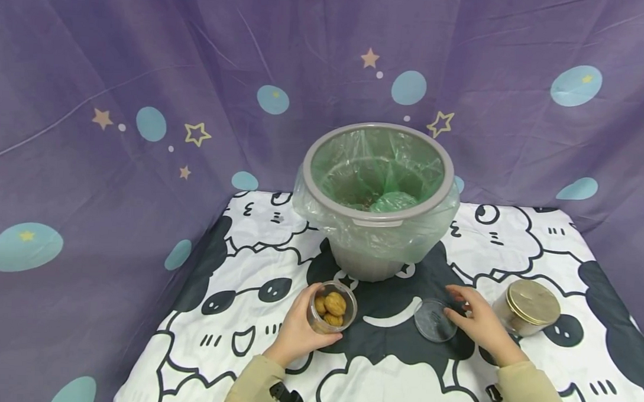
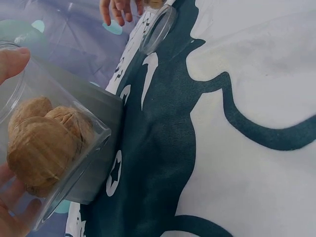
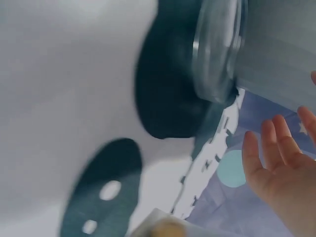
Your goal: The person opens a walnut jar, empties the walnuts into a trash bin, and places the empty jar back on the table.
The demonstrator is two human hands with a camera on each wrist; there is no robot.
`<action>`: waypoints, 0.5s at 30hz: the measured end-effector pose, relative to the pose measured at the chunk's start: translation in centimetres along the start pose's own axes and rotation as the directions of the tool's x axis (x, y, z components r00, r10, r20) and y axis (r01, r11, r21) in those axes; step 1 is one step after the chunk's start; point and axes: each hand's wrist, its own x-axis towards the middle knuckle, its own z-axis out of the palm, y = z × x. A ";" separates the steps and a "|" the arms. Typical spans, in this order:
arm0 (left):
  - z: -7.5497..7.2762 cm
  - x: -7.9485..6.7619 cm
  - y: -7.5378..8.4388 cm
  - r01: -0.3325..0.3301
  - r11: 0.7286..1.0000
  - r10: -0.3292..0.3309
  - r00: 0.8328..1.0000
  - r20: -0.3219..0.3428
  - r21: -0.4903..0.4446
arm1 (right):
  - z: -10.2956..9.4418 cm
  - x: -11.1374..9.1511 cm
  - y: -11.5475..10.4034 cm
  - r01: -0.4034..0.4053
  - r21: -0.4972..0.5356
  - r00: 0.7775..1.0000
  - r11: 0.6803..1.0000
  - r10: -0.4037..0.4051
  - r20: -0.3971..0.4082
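My left hand (image 1: 298, 335) grips a clear jar (image 1: 353, 313) with several brown walnuts (image 1: 334, 304) inside. In the left wrist view, the walnuts (image 2: 42, 148) lie together behind the jar's see-through wall, and parts of my thumb and fingers show around it. A round clear lid (image 1: 435, 321) lies on the cloth to the right of the jar. Beside that lid is my right hand (image 1: 480, 322), its fingers spread and holding nothing. The right wrist view shows the lid (image 3: 217, 54) apart from the loosely extended fingers of my right hand (image 3: 284, 163).
A grey bin (image 1: 308, 165) lined with a green plastic bag (image 1: 393, 202) stands behind my hands. Right of my right hand is a second jar with a gold lid (image 1: 534, 302). The patterned cloth (image 1: 390, 387) covers the table, and a purple curtain (image 1: 327, 41) hangs behind.
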 end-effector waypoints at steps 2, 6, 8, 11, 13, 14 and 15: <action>0.0 0.0 0.0 0.000 1.000 0.000 1.000 -0.001 0.000 | -0.3 0.2 -0.3 0.018 -0.007 1.000 1.000 -0.018 -0.018; -0.1 0.0 0.0 -0.002 1.000 0.002 1.000 -0.004 -0.002 | -1.1 0.8 -1.0 0.068 -0.053 0.994 0.996 -0.073 -0.086; -0.2 0.0 -0.1 -0.005 1.000 0.004 1.000 -0.008 -0.004 | -1.6 1.2 -1.6 0.100 -0.081 0.984 0.992 -0.110 -0.143; -0.2 0.0 0.0 -0.004 1.000 0.004 1.000 -0.015 -0.012 | -2.6 1.9 -2.6 0.146 -0.090 0.957 0.985 -0.163 -0.239; -0.3 0.0 0.0 -0.002 1.000 0.001 1.000 -0.017 -0.010 | -3.4 2.4 -3.3 0.180 -0.068 0.934 0.981 -0.193 -0.302; -0.3 0.0 -0.1 0.001 1.000 -0.001 1.000 -0.017 -0.009 | -3.8 2.7 -3.8 0.198 -0.054 0.922 0.979 -0.205 -0.330; -0.3 0.0 0.0 0.001 1.000 -0.001 1.000 -0.018 -0.010 | -4.2 3.0 -4.3 0.220 -0.040 0.907 0.975 -0.219 -0.359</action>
